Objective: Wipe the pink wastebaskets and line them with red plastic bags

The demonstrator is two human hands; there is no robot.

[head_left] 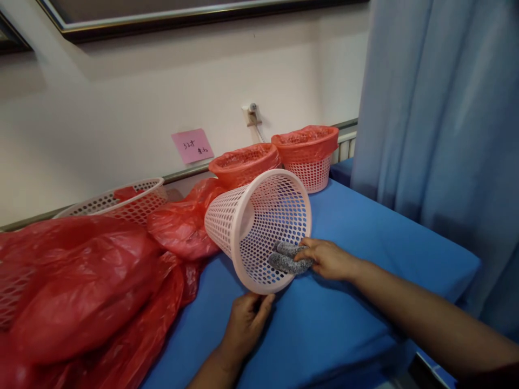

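Observation:
A pink mesh basket (243,227) lies tipped on its side on the blue-covered table (365,237), its mouth turned toward me. My left hand (246,319) grips the lower rim of the basket from below, fingers curled on it. My right hand (324,258) is at the basket's mouth, closed on a folded grey cloth (286,257) that rests on the inside wall just past the rim.
Two pink baskets lined with red bags (308,145) (245,162) stand by the wall. A heap of red plastic bags (81,281) covers the left side, with another mesh basket (117,202) behind. A blue curtain (438,108) hangs at right. A pink note (192,146) is on the wall.

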